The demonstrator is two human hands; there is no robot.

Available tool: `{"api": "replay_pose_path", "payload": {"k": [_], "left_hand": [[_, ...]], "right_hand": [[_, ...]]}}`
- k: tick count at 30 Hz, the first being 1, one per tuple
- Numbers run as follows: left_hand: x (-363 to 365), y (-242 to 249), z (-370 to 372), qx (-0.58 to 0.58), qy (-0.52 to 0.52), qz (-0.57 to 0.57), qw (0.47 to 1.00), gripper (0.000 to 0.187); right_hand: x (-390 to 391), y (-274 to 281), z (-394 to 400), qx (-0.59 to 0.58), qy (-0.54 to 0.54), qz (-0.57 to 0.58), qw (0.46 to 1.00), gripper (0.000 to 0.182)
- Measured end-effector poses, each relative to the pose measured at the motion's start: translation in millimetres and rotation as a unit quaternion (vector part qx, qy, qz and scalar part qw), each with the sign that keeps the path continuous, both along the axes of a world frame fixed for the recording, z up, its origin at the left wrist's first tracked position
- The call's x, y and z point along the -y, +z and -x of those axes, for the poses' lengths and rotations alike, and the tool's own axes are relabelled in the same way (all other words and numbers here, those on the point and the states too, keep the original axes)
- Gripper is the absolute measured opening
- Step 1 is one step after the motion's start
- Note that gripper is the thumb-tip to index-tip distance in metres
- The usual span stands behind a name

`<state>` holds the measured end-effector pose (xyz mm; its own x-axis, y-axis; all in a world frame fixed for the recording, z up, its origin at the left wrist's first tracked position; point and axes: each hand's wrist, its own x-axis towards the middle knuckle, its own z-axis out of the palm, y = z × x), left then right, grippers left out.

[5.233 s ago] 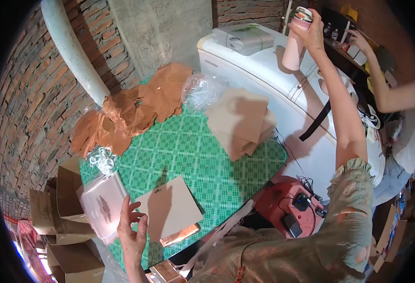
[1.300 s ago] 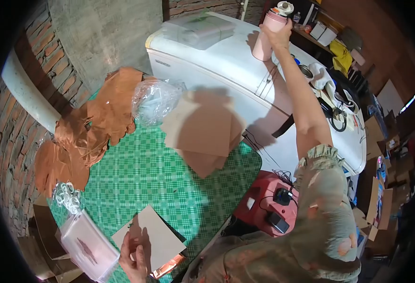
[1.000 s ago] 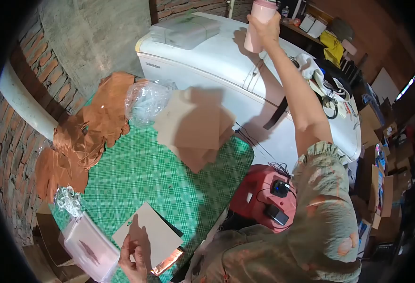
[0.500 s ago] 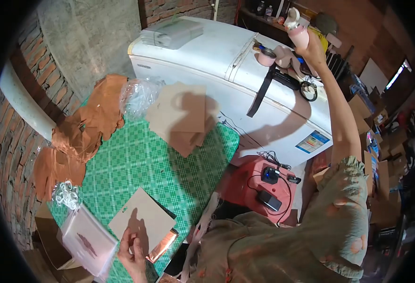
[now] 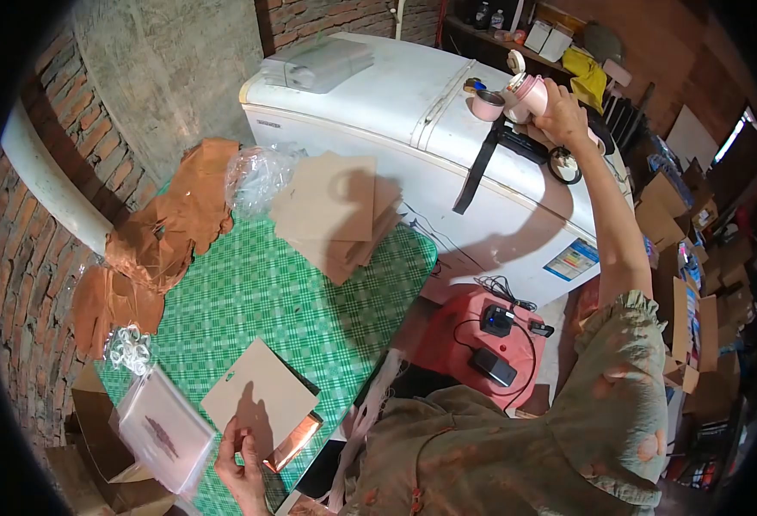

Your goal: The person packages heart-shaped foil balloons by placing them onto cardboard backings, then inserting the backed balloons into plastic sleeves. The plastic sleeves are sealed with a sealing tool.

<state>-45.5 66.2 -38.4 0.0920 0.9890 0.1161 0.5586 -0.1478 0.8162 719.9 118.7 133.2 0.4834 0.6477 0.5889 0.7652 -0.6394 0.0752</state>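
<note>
My right hand [image 5: 561, 116] is wrapped round a pink bottle [image 5: 529, 95] with its flip lid up, just above the white chest freezer [image 5: 378, 77]. Beside the bottle a small pink cup [image 5: 487, 105] stands on the freezer lid. My left hand [image 5: 239, 464] has its fingers apart, fingertips at the lower edge of a tan card [image 5: 262, 387] with a slot cut in it. A shiny copper-coloured sheet [image 5: 294, 443] shows from under that card. Left of this hand lies a stack of clear plastic bags [image 5: 162, 430].
A pile of cardboard sheets [image 5: 327, 202] lies on the green checked tablecloth [image 5: 224, 292]. Brown cloth gloves [image 5: 168, 219] and white rings in plastic [image 5: 129, 348] line its left side. Chargers with cables [image 5: 492, 365] sit on a red stool [image 5: 447, 335].
My right hand has come down and slightly left with the pink bottle, from raised above the freezer to close over its lid. My left hand stays at the card.
</note>
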Motion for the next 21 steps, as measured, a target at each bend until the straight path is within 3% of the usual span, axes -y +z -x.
{"api": "replay_pose_path", "payload": {"k": [18,21], "left_hand": [[3.1,2.2,-0.5,-0.014,0.002,-0.01,1.0,0.037],[3.4,2.2,-0.4,-0.007,0.006,-0.005,1.0,0.037]], "right_hand": [[-7.5,5.4,14.6,0.041,-0.046,0.054,0.997,0.08],[-10.5,4.1,12.3,0.037,-0.054,0.063,0.996,0.087]]}}
